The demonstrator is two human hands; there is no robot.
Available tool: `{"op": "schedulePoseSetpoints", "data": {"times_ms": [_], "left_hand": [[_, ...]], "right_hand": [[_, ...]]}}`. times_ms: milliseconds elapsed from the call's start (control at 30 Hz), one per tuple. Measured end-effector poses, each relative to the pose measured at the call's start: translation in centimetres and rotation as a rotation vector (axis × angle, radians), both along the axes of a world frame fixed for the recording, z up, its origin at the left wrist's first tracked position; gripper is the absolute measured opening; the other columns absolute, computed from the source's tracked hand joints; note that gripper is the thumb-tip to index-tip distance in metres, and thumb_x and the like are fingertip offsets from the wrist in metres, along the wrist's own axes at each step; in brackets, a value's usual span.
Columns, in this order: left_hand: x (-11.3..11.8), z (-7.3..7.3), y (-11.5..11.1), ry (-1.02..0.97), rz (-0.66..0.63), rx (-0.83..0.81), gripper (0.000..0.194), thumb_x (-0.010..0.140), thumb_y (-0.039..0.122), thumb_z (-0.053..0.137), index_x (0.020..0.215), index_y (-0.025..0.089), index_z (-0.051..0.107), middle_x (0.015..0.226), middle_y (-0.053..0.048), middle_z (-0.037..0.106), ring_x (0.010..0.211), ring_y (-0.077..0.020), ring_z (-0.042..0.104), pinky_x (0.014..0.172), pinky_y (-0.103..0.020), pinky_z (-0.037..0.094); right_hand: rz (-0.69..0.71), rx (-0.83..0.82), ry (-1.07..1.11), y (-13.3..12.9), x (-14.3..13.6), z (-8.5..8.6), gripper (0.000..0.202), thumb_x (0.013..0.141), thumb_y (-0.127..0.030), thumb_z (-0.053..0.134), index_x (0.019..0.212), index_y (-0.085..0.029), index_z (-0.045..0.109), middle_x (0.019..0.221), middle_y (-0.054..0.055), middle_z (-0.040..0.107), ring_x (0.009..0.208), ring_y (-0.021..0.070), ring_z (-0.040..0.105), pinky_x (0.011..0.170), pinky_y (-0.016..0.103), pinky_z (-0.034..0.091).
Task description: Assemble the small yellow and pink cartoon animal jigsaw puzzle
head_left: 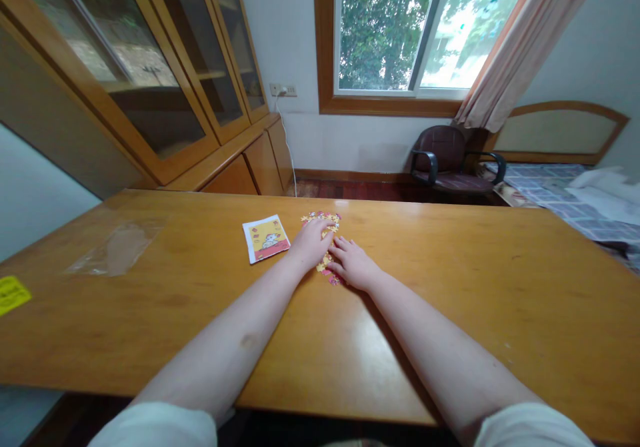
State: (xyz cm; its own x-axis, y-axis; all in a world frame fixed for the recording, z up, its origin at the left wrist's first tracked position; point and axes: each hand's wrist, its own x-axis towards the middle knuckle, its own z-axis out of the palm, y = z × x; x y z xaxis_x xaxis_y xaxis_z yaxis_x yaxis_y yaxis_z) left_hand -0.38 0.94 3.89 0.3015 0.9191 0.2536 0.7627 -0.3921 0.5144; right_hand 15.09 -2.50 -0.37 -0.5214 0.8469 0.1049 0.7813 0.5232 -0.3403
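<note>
Small yellow, red and pink jigsaw puzzle pieces (333,279) lie in a loose cluster on the wooden table (450,287), partly covered by my hands. My left hand (311,241) rests palm down over the left side of the cluster, its fingers stretched to the right. From the right, my right hand (353,263) lies on the edge of the pieces with its fingers spread apart. I see no piece lifted in either hand. Just left of my left hand lies a square picture card (267,239) with a yellow and red cartoon print and a white border.
A crumpled clear plastic bag (123,250) lies on the table's left part, and a yellow label (13,293) is at the far left edge. Beyond the table stand a glass-door cabinet (215,133), a dark armchair (443,157) and a bed (565,193).
</note>
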Motion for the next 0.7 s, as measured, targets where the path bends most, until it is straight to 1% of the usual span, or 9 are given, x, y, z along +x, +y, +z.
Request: {"op": "schedulePoseSetpoints", "data": {"times_ms": [67,133,200,300,333,467,567,633,700], "left_hand": [[-0.2,-0.7,-1.3,0.015,-0.003,-0.008,0.037,0.087,0.026,0.044,0.118,0.018,0.062,0.125,-0.007,0.061,0.119,-0.0196,0.053,0.108,-0.034,0.038],[-0.4,-1.6,-2.3,0.038,0.002,-0.053,0.037,0.088,0.028,0.043,0.118,0.017,0.061,0.123,-0.008,0.061,0.117,-0.0199,0.054,0.106,-0.034,0.040],[-0.8,-2.5,-2.8,0.039,-0.003,-0.080,0.039,0.090,0.029,0.042,0.122,0.016,0.058,0.124,-0.009,0.061,0.117,-0.0192,0.054,0.106,-0.033,0.040],[-1.4,-3.4,-3.4,0.075,0.003,-0.088,0.043,0.091,0.032,0.040,0.128,0.013,0.053,0.131,-0.011,0.056,0.123,-0.0210,0.050,0.109,-0.034,0.036],[-1.5,-3.5,-3.5,0.096,0.008,-0.099,0.046,0.091,0.032,0.039,0.131,0.012,0.050,0.134,-0.012,0.054,0.125,-0.0220,0.048,0.110,-0.035,0.034],[-1.8,-3.7,-3.6,0.155,-0.041,-0.145,0.055,0.092,0.034,0.038,0.141,0.010,0.038,0.145,-0.012,0.042,0.134,-0.0236,0.039,0.114,-0.038,0.028],[-1.8,-3.7,-3.2,0.171,-0.087,-0.135,0.052,0.091,0.033,0.039,0.139,0.012,0.043,0.143,-0.011,0.045,0.132,-0.0234,0.040,0.114,-0.037,0.029],[-1.8,-3.6,-3.0,0.179,-0.113,-0.114,0.048,0.090,0.030,0.040,0.134,0.014,0.049,0.140,-0.010,0.049,0.130,-0.0227,0.043,0.112,-0.036,0.030],[-1.8,-3.5,-2.8,0.194,-0.114,-0.097,0.044,0.090,0.029,0.039,0.130,0.017,0.054,0.138,-0.009,0.051,0.128,-0.0221,0.044,0.111,-0.036,0.032]], "right_hand": [[0.034,-0.005,0.055,-0.2,-0.2,0.1,0.050,0.093,-0.045,0.045,0.132,-0.017,0.052,0.145,0.016,0.042,0.136,0.0283,0.034,0.111,0.051,0.025],[-0.002,-0.002,0.152,-0.1,0.1,0.0,0.042,0.094,-0.042,0.043,0.128,-0.020,0.056,0.141,0.012,0.049,0.133,0.0245,0.039,0.112,0.051,0.022],[-0.128,0.002,0.288,0.6,0.8,-0.2,0.038,0.094,-0.040,0.041,0.123,-0.022,0.059,0.134,0.009,0.056,0.127,0.0214,0.047,0.112,0.049,0.023],[-0.403,-0.098,0.533,2.1,2.3,-0.6,0.041,0.094,-0.037,0.035,0.117,-0.018,0.063,0.121,0.012,0.064,0.115,0.0206,0.057,0.102,0.040,0.041],[-0.472,-0.147,0.608,2.5,2.8,-0.7,0.042,0.094,-0.036,0.034,0.115,-0.017,0.064,0.119,0.012,0.065,0.114,0.0209,0.058,0.100,0.039,0.043],[-0.503,-0.276,0.803,2.8,4.3,-0.9,0.039,0.090,-0.031,0.039,0.118,-0.016,0.063,0.120,0.011,0.065,0.112,0.0216,0.060,0.097,0.037,0.046],[-0.494,-0.251,0.736,1.4,5.1,-1.0,0.039,0.086,-0.026,0.042,0.117,-0.017,0.063,0.119,0.010,0.066,0.110,0.0216,0.061,0.098,0.038,0.045],[-0.475,-0.132,0.600,0.2,5.5,-1.0,0.038,0.085,-0.023,0.041,0.112,-0.017,0.067,0.116,0.010,0.067,0.110,0.0217,0.060,0.100,0.039,0.043],[-0.383,-0.007,0.435,-0.6,5.7,-0.8,0.035,0.085,-0.022,0.041,0.105,-0.020,0.071,0.116,0.009,0.067,0.112,0.0217,0.057,0.102,0.039,0.040]]}}
